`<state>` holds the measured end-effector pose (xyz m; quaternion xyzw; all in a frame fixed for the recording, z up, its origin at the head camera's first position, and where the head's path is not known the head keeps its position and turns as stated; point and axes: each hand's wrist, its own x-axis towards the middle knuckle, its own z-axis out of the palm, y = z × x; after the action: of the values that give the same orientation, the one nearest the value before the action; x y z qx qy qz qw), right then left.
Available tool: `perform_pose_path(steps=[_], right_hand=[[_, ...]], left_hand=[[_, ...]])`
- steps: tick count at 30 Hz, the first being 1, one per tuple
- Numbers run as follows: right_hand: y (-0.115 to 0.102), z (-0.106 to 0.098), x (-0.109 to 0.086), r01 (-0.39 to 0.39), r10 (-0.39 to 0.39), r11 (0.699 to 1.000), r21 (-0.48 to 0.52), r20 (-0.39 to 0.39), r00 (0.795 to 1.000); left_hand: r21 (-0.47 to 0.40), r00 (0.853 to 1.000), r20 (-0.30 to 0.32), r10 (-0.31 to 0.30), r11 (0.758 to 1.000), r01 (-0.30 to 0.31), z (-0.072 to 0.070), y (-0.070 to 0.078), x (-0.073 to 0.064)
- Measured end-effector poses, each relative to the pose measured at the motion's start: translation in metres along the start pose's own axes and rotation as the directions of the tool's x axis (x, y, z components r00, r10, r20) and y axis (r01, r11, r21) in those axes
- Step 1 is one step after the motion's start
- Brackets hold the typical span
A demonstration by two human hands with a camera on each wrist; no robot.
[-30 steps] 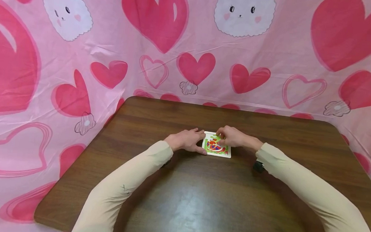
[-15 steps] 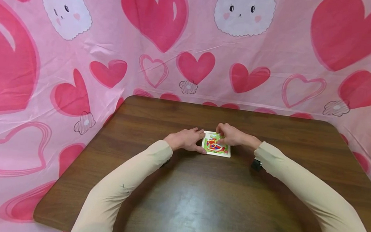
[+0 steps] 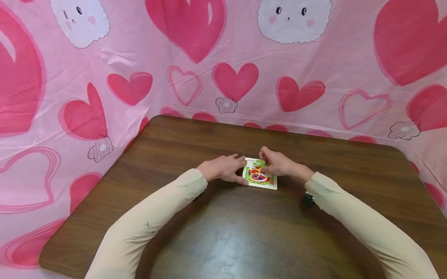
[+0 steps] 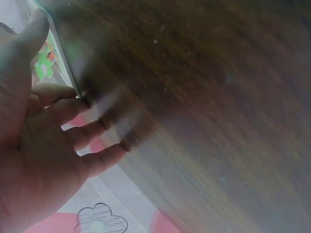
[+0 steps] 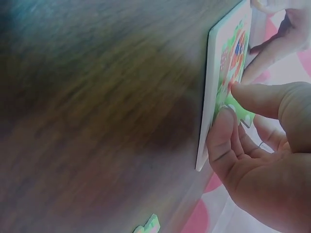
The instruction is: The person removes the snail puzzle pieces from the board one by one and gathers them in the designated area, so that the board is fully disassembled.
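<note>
A small square puzzle board (image 3: 268, 187) with a pale rim and a red, blue and yellow snail picture on green lies flat on the table. My left hand (image 3: 223, 167) rests at its left edge, thumb at the near corner and fingers toward the far one. In the left wrist view, the left hand's fingers (image 4: 104, 160) are spread and nearly straight. Over the board's far right part, my right hand (image 3: 278, 162) pinches a green puzzle piece (image 5: 245, 117) between thumb and fingers. That piece stands tilted against the board, partly hidden by the fingers.
Another loose green piece (image 5: 149, 226) lies on the table at the bottom of the right wrist view. The brown wooden table (image 3: 224, 243) has rounded corners. A pink cloth (image 3: 310, 63) with hearts and rabbits hangs behind and to the left.
My right hand has shifted slightly toward the far side of the board, and its fingers have curled a little. My left hand and the board have stayed nearly still.
</note>
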<state>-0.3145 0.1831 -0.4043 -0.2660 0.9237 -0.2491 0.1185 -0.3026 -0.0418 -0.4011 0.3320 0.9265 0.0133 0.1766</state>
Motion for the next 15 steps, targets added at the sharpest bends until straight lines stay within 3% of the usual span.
perform_pose_path(steps=[9,15], right_hand=[[0.0015,0.0034,-0.0006,-0.008,0.008,1.0,-0.015,-0.058,0.998],[0.0013,0.0026,0.0002,-0.017,0.017,0.998,-0.057,-0.007,1.0]], left_hand=[[-0.009,1.0,-0.007,0.009,1.0,-0.009,-0.0004,-0.0015,0.0],[-0.003,1.0,-0.008,0.013,1.0,-0.013,-0.0001,-0.0014,0.0002]])
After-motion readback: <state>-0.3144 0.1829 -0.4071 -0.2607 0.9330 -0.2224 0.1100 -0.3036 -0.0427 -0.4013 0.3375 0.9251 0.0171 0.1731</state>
